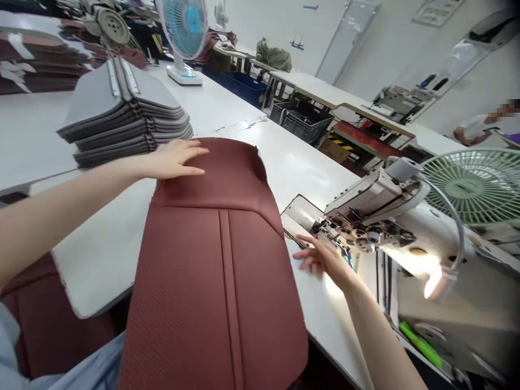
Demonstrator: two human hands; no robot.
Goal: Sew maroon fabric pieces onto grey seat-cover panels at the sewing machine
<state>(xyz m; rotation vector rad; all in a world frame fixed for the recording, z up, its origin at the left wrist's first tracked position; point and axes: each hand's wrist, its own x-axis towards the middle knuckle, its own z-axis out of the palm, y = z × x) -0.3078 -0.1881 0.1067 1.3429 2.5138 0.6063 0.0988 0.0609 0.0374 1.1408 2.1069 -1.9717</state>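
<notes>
Tabletop (317, 173), white, is noted as main support. Across it a textured maroon panel (190, 260) is laid, its lower end extended past the near edge. To its right a sewing machine (382, 211) is mounted, lamp lit. At upper left, just behind the panel, a stack of grey panels (134, 122) is placed. Left hand (173, 160) is rested on the panel's upper left edge, fingers (190, 170) spread, nothing gripped. Right hand (325, 260) is held beside the panel's right edge, near the machine; its fingers are apart and blurred, and whether anything is touched cannot be told.

Risks, as judged: the panel could be dragged off the near edge by its overhang if left-hand pressure were lifted; right fingers could be caught if the machine were started; the bent-up upper right corner could be snagged or creased if pushed against the machine.
</notes>
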